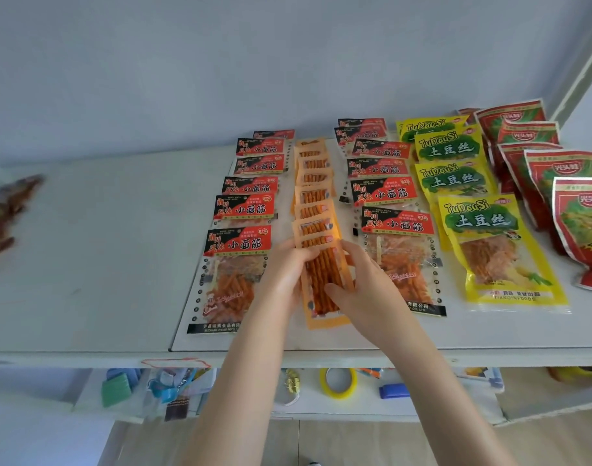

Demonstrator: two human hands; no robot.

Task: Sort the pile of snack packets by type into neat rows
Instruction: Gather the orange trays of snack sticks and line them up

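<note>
Snack packets lie in overlapping rows on a white table (102, 230). Two rows of red-and-black packets (242, 210) (385, 193) flank a middle row of narrow orange stick packets (313, 196). Further right run a row of yellow packets (456, 178) and a row of red packets (556, 169). My left hand (282, 274) and my right hand (365, 284) both grip the nearest orange stick packet (323, 280) by its long sides, at the front end of the middle row.
A blurred heap of dark brownish packets (5, 213) lies at the table's far left edge. The wall stands right behind the rows. Below the table's front edge, a shelf holds tape rolls (338, 381), clips and other small items.
</note>
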